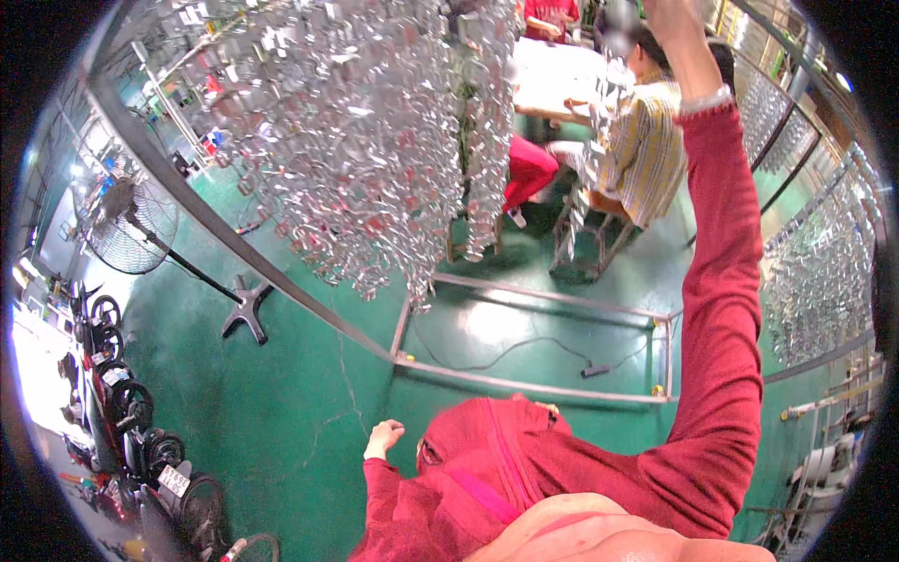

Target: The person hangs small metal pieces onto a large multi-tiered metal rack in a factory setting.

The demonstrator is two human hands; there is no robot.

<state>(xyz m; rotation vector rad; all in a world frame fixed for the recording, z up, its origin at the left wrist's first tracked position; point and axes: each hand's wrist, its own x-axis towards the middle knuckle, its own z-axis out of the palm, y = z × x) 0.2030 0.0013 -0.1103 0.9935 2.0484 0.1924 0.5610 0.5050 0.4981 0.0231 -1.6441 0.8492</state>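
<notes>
My right arm reaches up in a red sleeve, and my right hand (pixel 670 21) is at the top edge, its fingers cut off or hidden. Beside it hangs a loose strand of shiny metal pieces (pixel 613 89), blurred at its upper end; whether the hand grips it I cannot tell. To the left, a dense curtain of hanging metal pieces (pixel 346 140) fills the upper part of a metal rack (pixel 534 382). My left hand (pixel 384 437) is low beside my body, fingers curled in with nothing visible in them, away from the rack.
A person in a striped shirt (pixel 646 140) sits beyond the rack near a white table (pixel 557 80). A power strip (pixel 595 372) and cable lie inside the rack's base. At left are a standing fan (pixel 131 225) and several motorbikes (pixel 140 440); more hanging pieces (pixel 819 281) are at right.
</notes>
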